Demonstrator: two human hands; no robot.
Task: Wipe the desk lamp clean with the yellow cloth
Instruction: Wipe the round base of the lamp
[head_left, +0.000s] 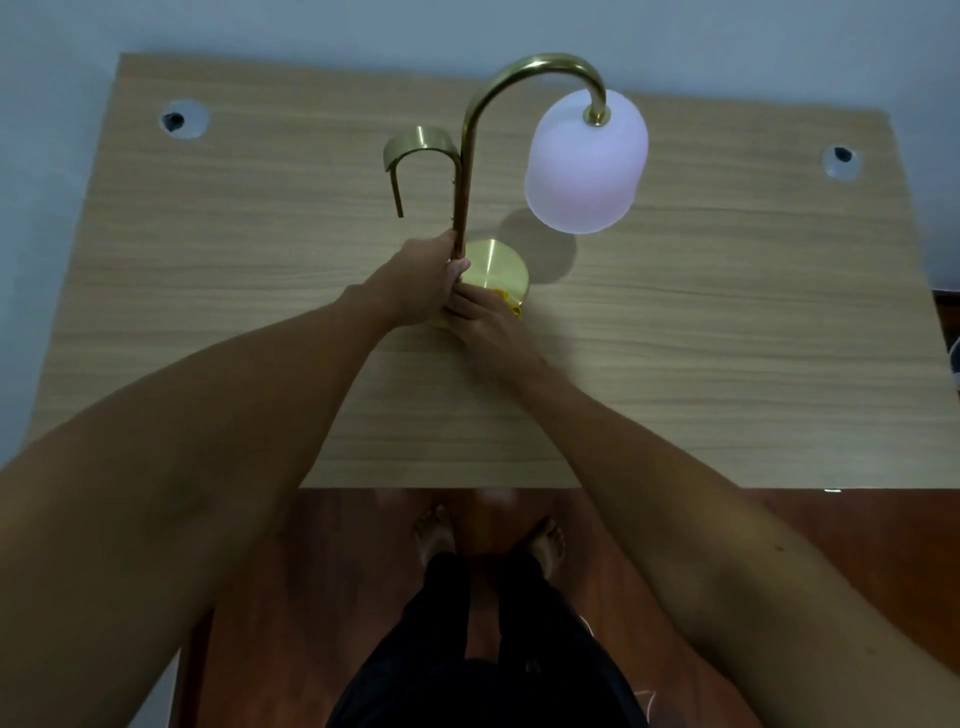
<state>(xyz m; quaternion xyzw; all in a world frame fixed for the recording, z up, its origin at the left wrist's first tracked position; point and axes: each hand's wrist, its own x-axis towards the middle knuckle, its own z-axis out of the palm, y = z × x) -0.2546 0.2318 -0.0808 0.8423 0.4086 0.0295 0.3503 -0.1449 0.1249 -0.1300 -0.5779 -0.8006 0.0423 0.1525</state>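
Nearest to me, both bare forearms reach forward over the near edge of the bench (727, 364), coming together toward its middle. My right hand (485, 325) lies low, palm down, knuckles toward me, its fingers curled in against the near rim of the lamp's round brass base (496, 265). Its grip is closed on the yellow cloth (511, 306), of which I can see only a small bunched edge poking out beside the fingers, pressed to the base rim.

Just beyond and slightly left, my left hand (415, 286) is turned on its side, thumb uppermost. Its grip is wrapped tight round the lowest part of the lamp's stem (464, 176), right above the base, and the two hands touch each other there.

The desk lamp (519, 171) stands upright near the centre of the bench. From my left hand the brass stem rises, then arches over to the right. A frosted white shade (587, 161) hangs from its end, above the bench to the right of the base, with its shadow falling behind the base. A short brass hook (415, 150) curls off the stem to the left.

Toward the far left and far right corners, the bench has one round cable hole (183, 119) each.
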